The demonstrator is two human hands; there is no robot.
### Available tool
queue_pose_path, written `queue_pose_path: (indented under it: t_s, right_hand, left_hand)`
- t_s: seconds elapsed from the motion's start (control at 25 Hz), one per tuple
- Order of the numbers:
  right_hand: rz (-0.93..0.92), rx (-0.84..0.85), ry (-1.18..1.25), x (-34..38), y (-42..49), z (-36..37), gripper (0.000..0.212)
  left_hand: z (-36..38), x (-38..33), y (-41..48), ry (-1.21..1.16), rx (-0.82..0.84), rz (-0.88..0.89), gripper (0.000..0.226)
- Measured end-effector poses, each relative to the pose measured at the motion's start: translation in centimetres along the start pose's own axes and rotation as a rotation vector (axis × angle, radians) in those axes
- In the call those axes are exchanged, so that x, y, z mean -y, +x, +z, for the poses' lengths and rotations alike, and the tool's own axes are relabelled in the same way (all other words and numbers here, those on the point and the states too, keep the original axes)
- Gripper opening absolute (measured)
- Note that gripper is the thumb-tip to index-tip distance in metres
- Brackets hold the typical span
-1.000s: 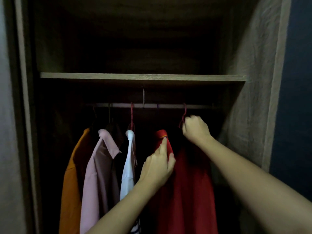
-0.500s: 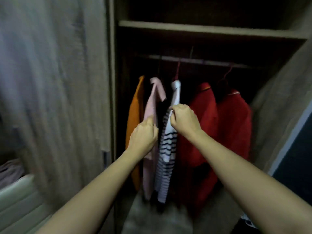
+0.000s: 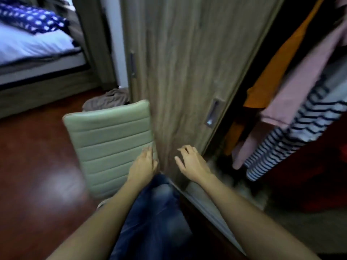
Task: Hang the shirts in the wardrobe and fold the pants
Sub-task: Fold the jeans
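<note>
Blue jeans (image 3: 152,216) lie below my arms, on a seat in front of the pale green chair back (image 3: 110,145). My left hand (image 3: 143,166) hovers over the jeans by the chair back, fingers loosely extended, holding nothing. My right hand (image 3: 189,162) is spread open in front of the wooden wardrobe door (image 3: 187,62), empty. Inside the wardrobe at the right hang an orange shirt (image 3: 276,68), a pink shirt (image 3: 304,76) and a striped shirt (image 3: 293,139); a red garment (image 3: 319,162) shows dimly below them.
A crumpled beige cloth (image 3: 107,99) lies on the dark red floor (image 3: 33,166) behind the chair. A bed (image 3: 33,45) with a blue dotted pillow (image 3: 32,17) stands at the upper left. The wardrobe door has a recessed handle (image 3: 213,113).
My view has swung down and left from the hanging rail to the chair. Both hands left the hanging shirts and dropped, empty, toward the jeans.
</note>
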State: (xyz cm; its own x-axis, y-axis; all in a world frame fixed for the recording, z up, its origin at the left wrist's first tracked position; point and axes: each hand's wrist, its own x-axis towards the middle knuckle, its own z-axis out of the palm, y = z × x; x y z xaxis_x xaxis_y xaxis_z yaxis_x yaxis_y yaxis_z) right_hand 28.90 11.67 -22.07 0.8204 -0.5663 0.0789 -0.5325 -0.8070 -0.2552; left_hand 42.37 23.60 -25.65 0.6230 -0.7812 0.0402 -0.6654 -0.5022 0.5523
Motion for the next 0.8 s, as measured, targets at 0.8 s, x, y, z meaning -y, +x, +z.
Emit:
queue_pose_path:
  t_s: [0.8]
  right_hand:
    - [-0.515,0.619,-0.173,13.0,6.1,41.5,0.065]
  left_hand:
    - [23.1,28.5,-19.5,-0.263,0.127,-0.99,0.086]
